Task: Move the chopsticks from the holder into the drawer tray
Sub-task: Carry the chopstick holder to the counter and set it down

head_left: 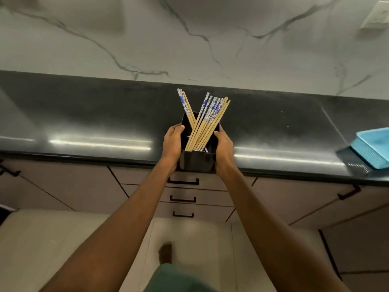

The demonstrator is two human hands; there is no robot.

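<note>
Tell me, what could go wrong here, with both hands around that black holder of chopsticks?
The chopsticks lean loosely in two crossing bunches and stick far out of the holder, so a tilt could spill them onto the floor. The holder is at the counter's front edge, where a slip would drop it. The left hand and right hand both hold it while the drawers below look shut; opening one probably means a one-handed hold.

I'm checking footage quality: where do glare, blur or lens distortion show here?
Head view: glare streaks lie on the black countertop near its front edge; the foot is motion-blurred; the counter edge bows from wide-angle distortion; the chopsticks, holder, left hand and right hand look sharp.
</note>
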